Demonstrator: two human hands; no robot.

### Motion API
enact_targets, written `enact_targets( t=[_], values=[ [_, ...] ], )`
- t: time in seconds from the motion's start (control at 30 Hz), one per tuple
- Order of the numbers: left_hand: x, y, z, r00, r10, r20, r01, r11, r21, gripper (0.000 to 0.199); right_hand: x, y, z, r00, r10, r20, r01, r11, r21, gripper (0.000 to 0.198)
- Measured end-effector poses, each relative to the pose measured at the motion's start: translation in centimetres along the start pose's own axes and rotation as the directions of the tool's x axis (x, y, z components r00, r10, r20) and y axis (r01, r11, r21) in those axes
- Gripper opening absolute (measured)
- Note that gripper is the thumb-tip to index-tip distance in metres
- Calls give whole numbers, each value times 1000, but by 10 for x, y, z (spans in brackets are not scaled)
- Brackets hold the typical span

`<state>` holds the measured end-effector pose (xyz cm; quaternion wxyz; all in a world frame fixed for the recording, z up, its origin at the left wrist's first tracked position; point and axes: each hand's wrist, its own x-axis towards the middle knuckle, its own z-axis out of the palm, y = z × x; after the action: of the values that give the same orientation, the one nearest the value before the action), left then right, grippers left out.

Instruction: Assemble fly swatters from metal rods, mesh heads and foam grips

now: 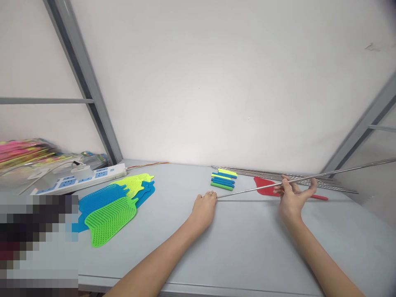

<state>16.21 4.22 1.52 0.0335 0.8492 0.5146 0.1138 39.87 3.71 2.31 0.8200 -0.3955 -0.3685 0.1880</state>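
Note:
A long thin metal rod slants up to the right and runs out of the frame. Its near end disappears into my left hand, whose fingers are curled round it just above the table. Farther along, my right hand holds the rod between thumb and fingers, with some fingers spread. Behind the right hand lies a red fly swatter head, and a red handle shows to its right. Several blue, green and yellow plastic handle tubes lie side by side beyond my left hand.
Green, blue and yellow fly swatter heads overlap at the left. A white power strip lies behind them. More metal rods rest along the wall. Grey frame posts stand at both sides. The lower left corner is pixelated.

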Motion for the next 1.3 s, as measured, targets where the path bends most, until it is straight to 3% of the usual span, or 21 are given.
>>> enact_targets(
  t=[0.13,0.4,0.53,0.73,0.87,1.13,1.3],
  values=[
    [-1,1,0,1000,12,-4,-12,1000,25,28,2,-1,1,999,33,-36,-31,998,51,66],
    [0,-2,0,1000,16,-17,-15,998,63,24,6,6,-3,979,204,0,-201,968,147,21],
    [1,-2,0,999,27,-44,-23,997,80,23,3,6,1,948,307,86,-317,934,167,18],
    [1,-1,4,993,69,-96,-62,995,73,24,-10,5,10,840,398,369,-450,891,63,23],
    [1,1,7,984,104,-145,-99,994,46,24,-19,7,13,755,413,509,-441,895,-72,29],
    [1,5,2,984,124,-132,-119,992,39,26,-23,13,12,687,461,561,-425,882,-204,36],
    [0,7,7,976,168,-140,-161,985,56,25,-27,12,14,612,522,594,-448,848,-284,40]
  ],
)
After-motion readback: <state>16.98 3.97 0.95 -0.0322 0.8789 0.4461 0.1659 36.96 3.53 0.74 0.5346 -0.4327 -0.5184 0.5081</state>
